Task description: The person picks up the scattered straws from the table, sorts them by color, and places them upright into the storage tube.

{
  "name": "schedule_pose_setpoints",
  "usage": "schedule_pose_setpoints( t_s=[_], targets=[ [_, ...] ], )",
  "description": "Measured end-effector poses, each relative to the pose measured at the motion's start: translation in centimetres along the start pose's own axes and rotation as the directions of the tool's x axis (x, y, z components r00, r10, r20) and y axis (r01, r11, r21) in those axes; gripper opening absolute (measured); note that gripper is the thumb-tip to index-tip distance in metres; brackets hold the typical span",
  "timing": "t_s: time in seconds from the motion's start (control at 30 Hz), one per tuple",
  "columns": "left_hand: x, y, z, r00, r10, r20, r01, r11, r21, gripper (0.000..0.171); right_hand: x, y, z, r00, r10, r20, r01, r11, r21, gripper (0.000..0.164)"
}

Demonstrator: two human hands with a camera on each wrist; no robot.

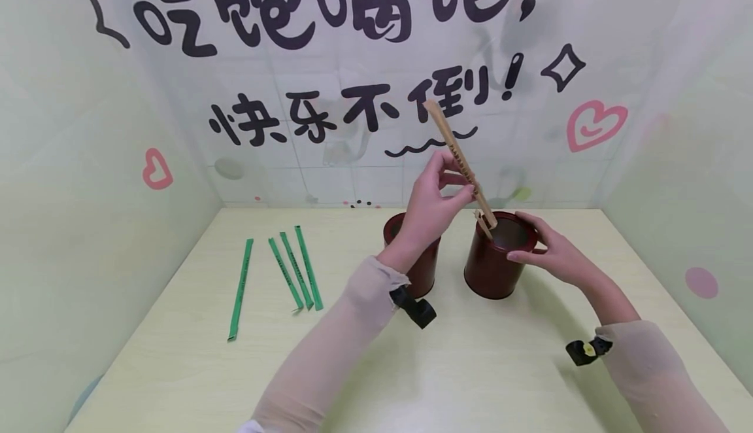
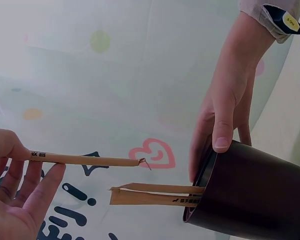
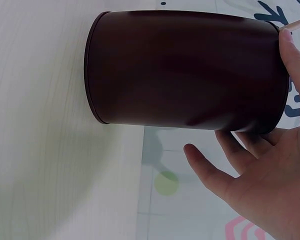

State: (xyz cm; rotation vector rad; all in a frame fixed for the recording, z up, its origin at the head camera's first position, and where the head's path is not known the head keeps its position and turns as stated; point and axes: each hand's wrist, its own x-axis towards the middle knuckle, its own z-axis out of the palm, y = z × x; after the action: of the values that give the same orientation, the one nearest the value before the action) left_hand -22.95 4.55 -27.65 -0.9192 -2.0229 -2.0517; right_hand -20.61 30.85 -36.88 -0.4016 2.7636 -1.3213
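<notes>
My left hand (image 1: 432,204) pinches a slim brown paper-wrapped stick (image 1: 453,142) between thumb and fingers. The stick slants, its lower end over the mouth of the right dark red canister (image 1: 493,273); in the left wrist view that end is apart from the rim. My right hand (image 1: 547,250) grips this upright canister at its rim, thumb on the near side and fingers on the far side. Brown wrapped sticks (image 2: 155,197) poke out of its mouth. Their lower ends, and what the wrappers contain, are hidden.
A second dark red canister (image 1: 425,273) stands to the left, partly behind my left forearm. Several green wrapped sticks (image 1: 241,289) lie on the left of the pale table (image 1: 470,374). A printed sheet (image 1: 329,178) rises behind the table.
</notes>
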Motion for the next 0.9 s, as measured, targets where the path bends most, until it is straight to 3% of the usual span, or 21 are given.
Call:
schedule_pose_setpoints(
  t_s=[0.3,0.6,0.9],
  targets=[
    [1.3,-1.3,1.6,0.999,0.018,0.034,-0.022,0.993,0.118,0.025,0.0,0.0,0.1,1.0,-0.013,-0.005,0.013,1.0,0.015,0.078],
    [1.6,-2.4,2.6,0.99,-0.088,0.106,0.059,0.968,0.244,0.025,0.0,0.1,0.2,1.0,-0.016,-0.004,0.016,1.0,0.025,0.078],
    [1.6,-2.6,2.2,0.984,-0.112,0.139,0.071,0.96,0.27,0.027,-0.1,0.2,0.1,1.0,-0.028,-0.01,0.028,0.999,0.018,0.078]
  ],
)
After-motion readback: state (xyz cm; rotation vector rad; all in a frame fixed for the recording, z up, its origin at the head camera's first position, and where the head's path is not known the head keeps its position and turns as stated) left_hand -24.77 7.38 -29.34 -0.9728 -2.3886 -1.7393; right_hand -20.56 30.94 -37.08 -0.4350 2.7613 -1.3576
